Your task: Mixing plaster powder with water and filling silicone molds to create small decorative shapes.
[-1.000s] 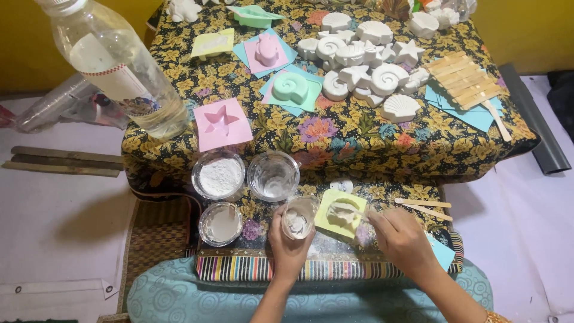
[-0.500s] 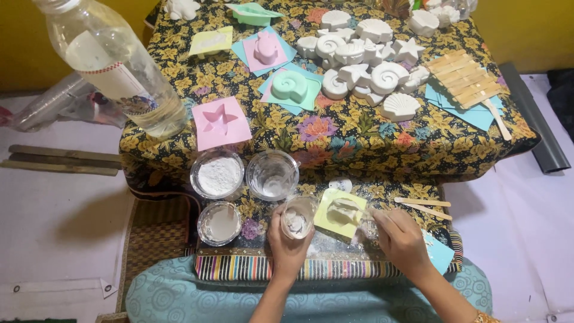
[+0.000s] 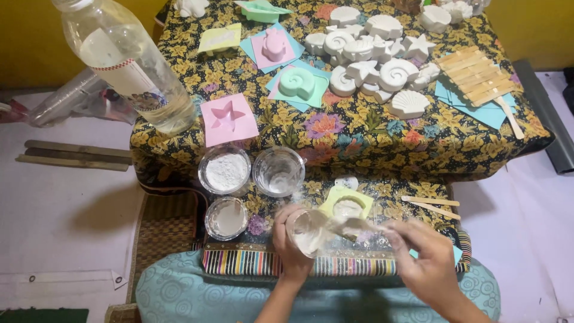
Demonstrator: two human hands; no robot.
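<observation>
My left hand grips a small clear plastic cup with white mix inside, tipped on its side with its mouth toward the right. My right hand holds a thin stick, blurred, whose tip reaches into the cup's mouth. Just behind the cup lies a yellow-green mould with white filling in its hollow. Both hands hover over the lower patterned board, above a striped cloth edge.
Left of the cup stand a bowl of white powder, a clear cup and a cup with white residue. Two loose sticks lie to the right. The floral table carries a water bottle, a pink star mould, white shell casts and stacked sticks.
The cup has gone from upright to tipped on its side. My right hand has left the yellow-green mould and brought the stick to the cup's mouth.
</observation>
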